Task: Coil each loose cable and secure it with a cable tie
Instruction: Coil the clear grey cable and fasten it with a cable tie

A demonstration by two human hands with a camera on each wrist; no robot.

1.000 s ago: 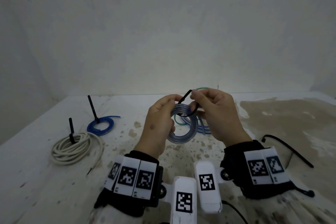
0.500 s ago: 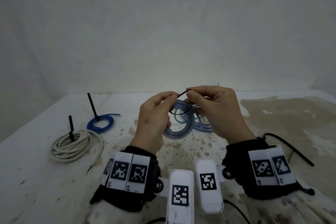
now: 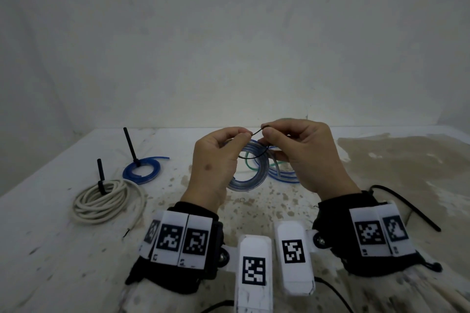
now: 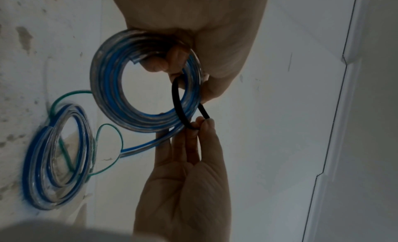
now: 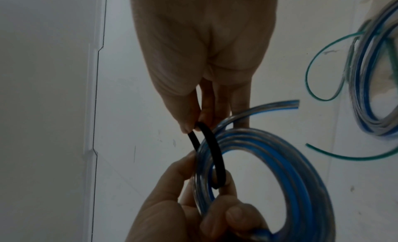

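Observation:
A coil of clear, blue-striped cable [image 3: 250, 178] hangs above the table in my left hand [image 3: 244, 134], whose fingers curl round its top. A thin black cable tie [image 3: 254, 156] loops round the coil's strands. My right hand [image 3: 265, 131] pinches the tie's end between thumb and forefinger, close to my left fingertips. In the left wrist view the tie [image 4: 177, 101] circles the coil [image 4: 120, 109], with the right hand [image 4: 202, 123] pinching it from below. The right wrist view shows the right hand [image 5: 193, 124] on the tie [image 5: 213, 148], which wraps the coil [image 5: 280, 152].
A tied white cable coil [image 3: 101, 201] and a tied blue coil [image 3: 142, 171] lie on the left of the table, tie tails upright. Another clear-blue cable [image 3: 282, 175] with a green wire [image 3: 250, 166] lies behind my hands. A spare black tie [image 3: 407, 208] lies on the right.
The tie's tail stood up free above the coil; now my right hand pinches it by the tip. Both hands have lifted the coil a little and moved closer together.

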